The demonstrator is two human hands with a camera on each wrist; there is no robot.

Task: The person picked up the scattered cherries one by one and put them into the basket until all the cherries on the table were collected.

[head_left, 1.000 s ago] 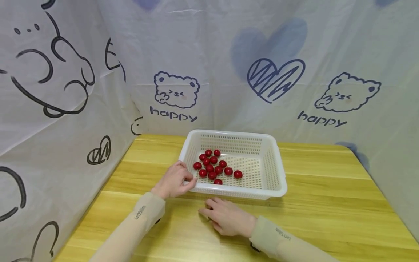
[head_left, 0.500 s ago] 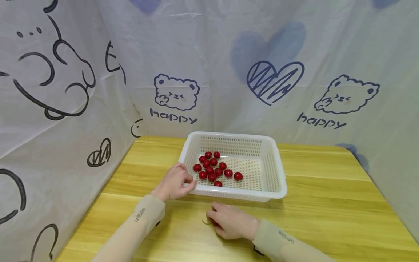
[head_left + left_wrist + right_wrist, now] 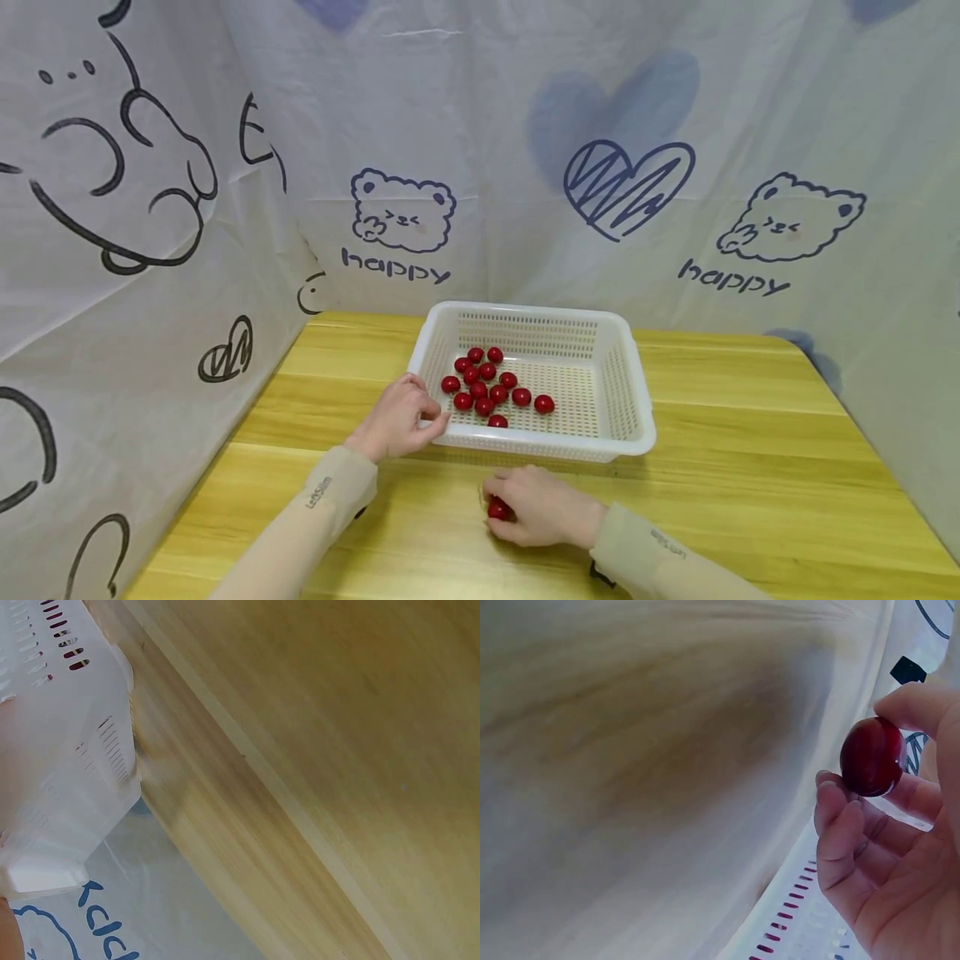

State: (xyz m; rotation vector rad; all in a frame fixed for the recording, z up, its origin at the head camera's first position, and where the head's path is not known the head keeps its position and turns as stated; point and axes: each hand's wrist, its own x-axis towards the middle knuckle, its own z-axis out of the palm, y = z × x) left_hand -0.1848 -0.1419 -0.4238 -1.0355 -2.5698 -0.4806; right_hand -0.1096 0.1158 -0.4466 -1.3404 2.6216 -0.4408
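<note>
A white plastic basket [image 3: 525, 440] with slotted walls stands on the table, several red cherries [image 3: 477, 389] lying in its left half. My left hand [image 3: 397, 419] grips the rim at the basket's front left corner. Just in front of the basket, my right hand [image 3: 546, 508] pinches one red cherry [image 3: 498, 509] between thumb and fingers. The right wrist view shows that cherry [image 3: 871, 756] up close, its skin dark and shiny. In the left wrist view the basket's outer wall [image 3: 75, 742] fills the left side, and only slivers of the hand appear.
The yellow wood-grain table [image 3: 750, 467] extends on both sides of the basket and in front of it. Behind it hangs a pale cloth [image 3: 517, 250] with bear and heart drawings, and more printed cloth [image 3: 150, 333] runs along the left side.
My right hand has shifted slightly right and nearer to me, its fingers closing. The cherry, mostly hidden before, now shows between them. My left hand stays on the basket, which has not moved.
</note>
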